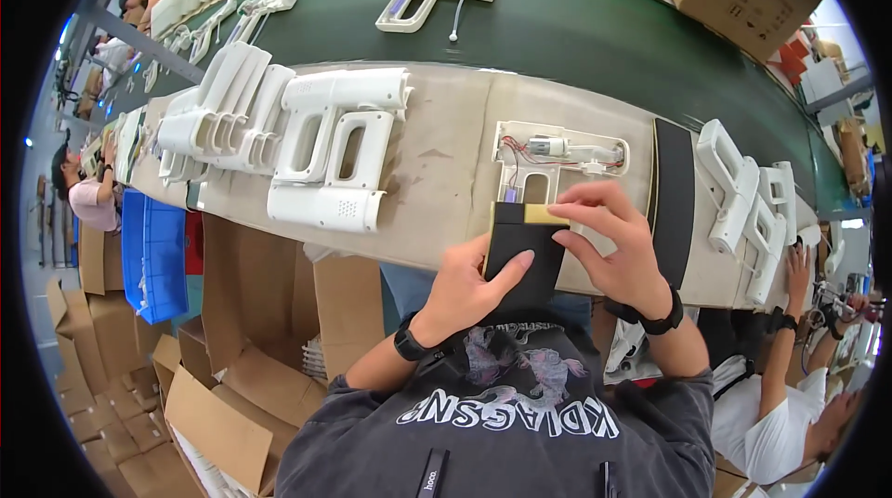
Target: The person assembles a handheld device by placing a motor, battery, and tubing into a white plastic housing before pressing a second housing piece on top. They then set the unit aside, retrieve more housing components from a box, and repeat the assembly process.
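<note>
My left hand (469, 289) grips a black foam sheet (525, 261) from its left side, the thumb lying flat on its face. Along the sheet's top edge, a bare yellow backing strip (544, 215) shows beside a short black section. My right hand (609, 238) is closed at the upper right corner, thumb and forefinger pinching the sheet's edge; whether a small piece sits between the fingertips I cannot tell. Just beyond, a white gun-shaped plastic housing (611, 147) lies with its inside up, showing a small motor (548, 146), red and dark wires, and a purple part (511, 193).
Stacked white housings (307, 140) stand left on the bench (446, 145). Right are another black foam sheet (673, 205) and more white housings (729, 187). Behind runs a green conveyor belt (557, 33) carrying a housing (404, 10). Cardboard boxes (223, 428) and a blue bin (153, 256) flank me; a co-worker (780, 405) is right.
</note>
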Available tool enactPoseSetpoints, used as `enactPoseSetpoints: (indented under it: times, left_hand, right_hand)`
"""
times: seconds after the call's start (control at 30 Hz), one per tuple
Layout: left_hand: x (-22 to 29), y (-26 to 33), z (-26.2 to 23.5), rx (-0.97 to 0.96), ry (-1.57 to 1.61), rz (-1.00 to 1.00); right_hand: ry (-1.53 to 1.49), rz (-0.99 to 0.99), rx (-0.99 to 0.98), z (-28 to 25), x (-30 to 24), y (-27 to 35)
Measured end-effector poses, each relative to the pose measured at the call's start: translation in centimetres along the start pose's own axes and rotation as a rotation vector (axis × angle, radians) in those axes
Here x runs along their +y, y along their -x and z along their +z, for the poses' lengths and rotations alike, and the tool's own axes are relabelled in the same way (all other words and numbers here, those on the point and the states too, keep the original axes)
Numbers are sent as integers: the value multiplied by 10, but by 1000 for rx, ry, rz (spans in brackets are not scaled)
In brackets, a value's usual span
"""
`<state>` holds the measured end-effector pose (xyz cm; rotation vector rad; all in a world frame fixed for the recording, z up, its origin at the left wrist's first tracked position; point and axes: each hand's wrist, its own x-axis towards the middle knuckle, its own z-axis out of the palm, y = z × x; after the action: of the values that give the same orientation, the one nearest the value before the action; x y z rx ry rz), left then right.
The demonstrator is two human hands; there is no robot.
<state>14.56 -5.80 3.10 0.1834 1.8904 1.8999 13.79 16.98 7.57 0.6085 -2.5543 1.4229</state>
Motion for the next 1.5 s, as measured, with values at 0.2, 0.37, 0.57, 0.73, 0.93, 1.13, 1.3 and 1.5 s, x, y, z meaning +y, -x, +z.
enactPoseSetpoints:
  times: [0.2,0.37,0.57,0.73,0.93,1.13,1.3,1.5]
  left_hand:
    - [-4,3,-5,-61,-273,226]
    - [-6,3,-18,-312,-417,277]
    - [-6,-9,-29,-338,-258,186]
    - [-9,-14,-41,-208,-68,-37]
    - [5,-67,-51,280,-3,-41]
    - [-1,-116,-24,502,-1030,475]
    - [-10,-154,14,134,-1004,612]
    - [-20,-171,15,52,-1086,651]
  right_hand:
    - [-41,-29,-119,22,12,-9]
    - [-299,157,-387,13,23,-8]
    - [-271,143,-309,6,61,-28]
    - [62,271,3,-29,102,-58]
    - [348,196,111,-34,131,-47]
    - [316,191,165,-34,131,-42]
    - [248,165,160,-27,134,-42]
    - [258,163,152,-20,145,-37]
